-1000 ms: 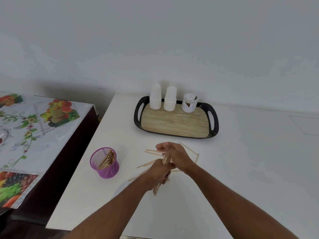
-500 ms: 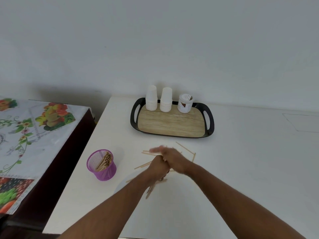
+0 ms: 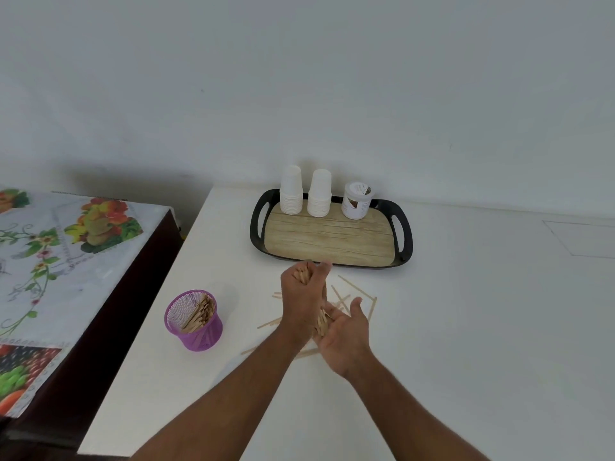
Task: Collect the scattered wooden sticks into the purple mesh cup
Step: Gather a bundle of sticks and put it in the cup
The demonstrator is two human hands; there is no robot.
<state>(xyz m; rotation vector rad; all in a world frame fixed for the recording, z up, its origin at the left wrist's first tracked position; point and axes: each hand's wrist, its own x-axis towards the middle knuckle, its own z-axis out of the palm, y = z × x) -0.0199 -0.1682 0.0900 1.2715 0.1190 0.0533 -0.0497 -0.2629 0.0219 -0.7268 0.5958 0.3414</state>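
Left hand: The left hand (image 3: 301, 299), at centre frame, wraps its curled fingers round a bundle of wooden sticks (image 3: 322, 319), stick ends showing above the fist and below it.
Right hand: The right hand (image 3: 346, 334), just lower right of the left, lies with fingers spread and relaxed, palm cupped against the lower ends of the bundle; whether it carries any weight cannot be told.
Loose sticks: More scattered sticks (image 3: 357, 289) lie flat on the white table (image 3: 466, 327) around both hands, some to the right of the hands, others to the left and below the wrists, partly hidden by the forearms.
Purple mesh cup: The purple mesh cup (image 3: 194, 322) stands upright at left of centre, apart from the hands, with a leaning clutch of sticks already inside.
Tray: A black-rimmed tray (image 3: 404, 241) with a wood-grain floor sits above the hands near the wall.
On the tray: Two stacks of white paper cups (image 3: 291, 191) and a white lidded tub (image 3: 356, 200) line its far edge.
Far left: A fruit-print tablecloth (image 3: 60, 261) covers a darker side table at the left edge of the frame.
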